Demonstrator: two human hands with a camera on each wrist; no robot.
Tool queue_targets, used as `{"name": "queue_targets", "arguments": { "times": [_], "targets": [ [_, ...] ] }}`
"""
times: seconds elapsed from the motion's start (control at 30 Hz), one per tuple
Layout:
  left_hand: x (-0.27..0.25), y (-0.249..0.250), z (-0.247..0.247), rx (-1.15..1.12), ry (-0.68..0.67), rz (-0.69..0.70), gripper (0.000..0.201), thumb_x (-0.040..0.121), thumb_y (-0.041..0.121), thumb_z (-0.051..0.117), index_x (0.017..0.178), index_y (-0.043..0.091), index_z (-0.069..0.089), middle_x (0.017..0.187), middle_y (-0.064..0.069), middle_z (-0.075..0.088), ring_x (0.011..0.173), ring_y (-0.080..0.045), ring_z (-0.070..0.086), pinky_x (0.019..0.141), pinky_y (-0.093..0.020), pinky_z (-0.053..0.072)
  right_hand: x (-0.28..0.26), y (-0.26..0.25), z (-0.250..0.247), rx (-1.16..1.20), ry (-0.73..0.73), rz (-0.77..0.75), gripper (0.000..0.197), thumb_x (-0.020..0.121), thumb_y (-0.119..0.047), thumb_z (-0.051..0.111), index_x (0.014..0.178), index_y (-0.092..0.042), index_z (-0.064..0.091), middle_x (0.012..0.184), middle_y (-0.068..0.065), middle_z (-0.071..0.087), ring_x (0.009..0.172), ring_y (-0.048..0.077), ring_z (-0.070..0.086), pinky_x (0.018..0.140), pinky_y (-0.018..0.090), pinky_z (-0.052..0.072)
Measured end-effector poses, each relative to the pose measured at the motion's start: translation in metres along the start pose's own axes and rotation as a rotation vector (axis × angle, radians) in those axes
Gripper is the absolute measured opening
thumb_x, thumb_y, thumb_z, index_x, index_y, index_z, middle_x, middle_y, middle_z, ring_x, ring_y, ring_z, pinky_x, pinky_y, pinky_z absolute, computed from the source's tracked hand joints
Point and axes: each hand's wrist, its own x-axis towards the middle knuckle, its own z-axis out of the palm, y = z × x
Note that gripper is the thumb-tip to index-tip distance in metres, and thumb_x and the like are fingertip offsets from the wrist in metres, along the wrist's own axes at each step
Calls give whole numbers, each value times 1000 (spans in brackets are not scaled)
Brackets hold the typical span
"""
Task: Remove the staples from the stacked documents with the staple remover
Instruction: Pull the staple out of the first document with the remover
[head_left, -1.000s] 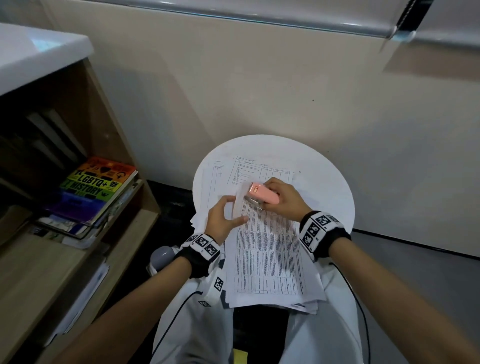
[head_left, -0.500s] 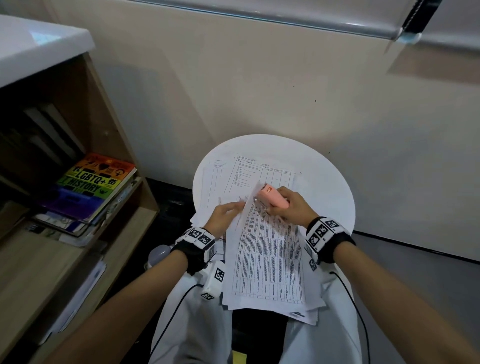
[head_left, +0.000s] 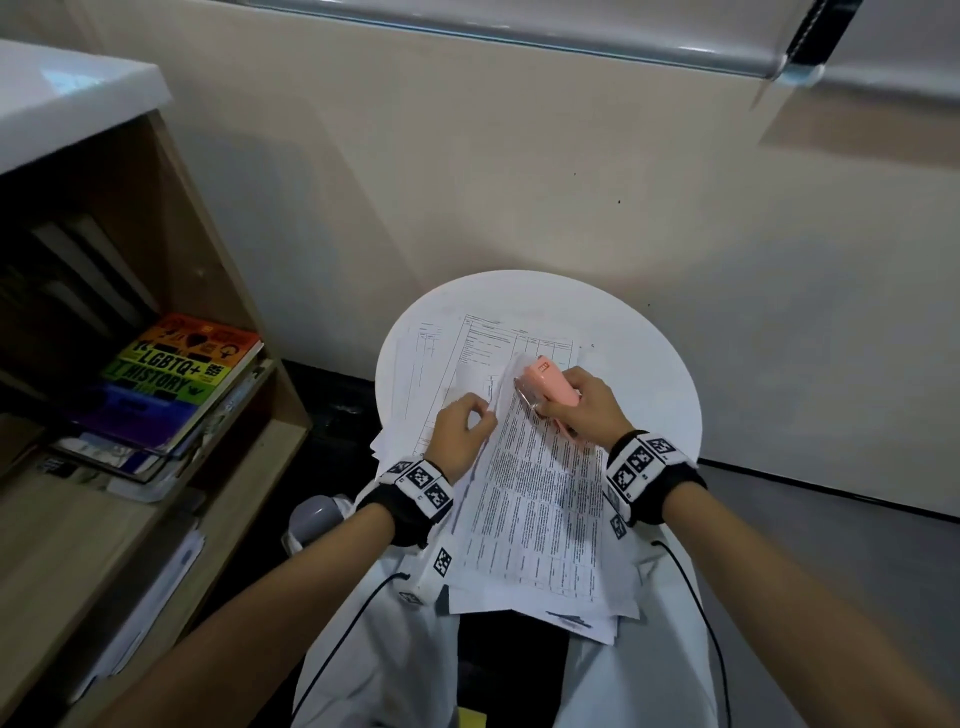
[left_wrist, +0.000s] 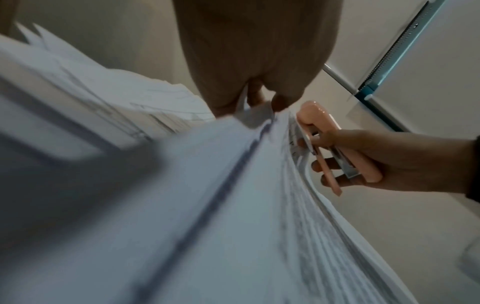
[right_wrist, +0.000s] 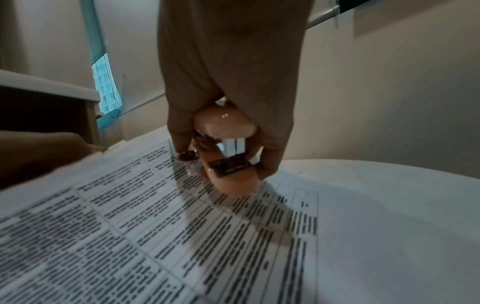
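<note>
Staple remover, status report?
Right hand grips pink staple remover at top document's upper corner. Left hand pinches that corner's edge. Nothing blocking.

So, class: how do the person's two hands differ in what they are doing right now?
The right hand grips the pink staple remover; the left hand pinches the top sheet. The right hand is on the sheet; the left hand is at its left edge. Both work near its top corner.

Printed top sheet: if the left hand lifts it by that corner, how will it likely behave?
Likely floppy: the printed top sheet already curls up where the left hand pinches its corner. Probably light, since that pinch alone raises the edge. It may tear near the pink staple remover, gripped by the right hand at that corner, if a staple is holding there; none is visible.
</note>
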Motion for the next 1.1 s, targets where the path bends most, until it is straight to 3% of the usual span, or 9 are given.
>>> {"name": "queue_targets", "arguments": {
  "times": [0.2,0.33,0.4,0.47,0.6,0.73,0.83,0.97,1.1],
  "targets": [
    [-3,4,-20,-43,-71,35,17,98,11,39,81,12,41,78,-4,51,68,-13,47,64,-26,39,5,-12,-7,-23,-7,-49,47,77,-19,77,116,-10,53,100,-1,56,82,22,58,46,8,45],
    [-4,8,-19,-87,-83,68,21,97,6,37,77,14,37,75,-3,44,64,-8,39,64,-25,35,5,-27,-5,54,-94,-96,57,78,-16,77,127,-13,47,114,-2,59,100,21,58,73,23,49],
    [-5,10,-17,-104,-86,87,21,95,9,37,75,16,36,74,0,41,62,-4,36,64,-25,33,5,-32,-3,14,-142,-146,60,78,-16,77,130,-13,48,119,1,59,104,19,57,78,23,46],
    [-5,10,-18,-116,-89,91,20,92,11,38,73,18,36,72,4,41,62,-3,36,65,-25,33,4,-35,0,-48,-133,-238,50,78,-14,78,123,-7,57,119,1,57,103,16,55,77,18,42],
    [-5,6,-22,-157,-87,52,14,93,13,44,79,12,46,77,2,51,70,-6,46,70,-29,39,2,-38,4,-90,-44,-393,33,78,-12,76,107,1,67,111,-4,53,97,15,56,79,24,42],
    [-5,9,-20,-185,-79,25,22,89,26,63,109,17,59,104,2,67,95,-9,63,82,-24,53,-6,-48,9,-216,38,-524,35,75,-18,76,107,-6,67,114,-8,56,96,14,59,76,31,47],
    [-2,14,-21,-132,-25,81,29,86,21,67,113,11,59,103,1,67,91,-1,62,77,-12,50,-9,-56,11,-286,117,-596,36,73,-18,75,107,-10,66,117,-8,58,96,12,60,73,30,49],
    [-1,18,-27,-121,2,104,31,81,14,72,110,11,61,99,-1,67,85,-4,61,77,-22,52,-8,-64,7,-322,2,-631,33,75,-20,76,105,-10,67,112,-6,59,91,14,61,69,31,47],
    [4,27,-33,-66,-65,152,32,82,6,69,112,13,60,96,3,65,79,10,59,69,-7,46,-7,-76,9,-478,-79,-678,33,76,-24,73,106,-12,66,114,-8,57,90,16,61,67,31,46]
  ]
}}
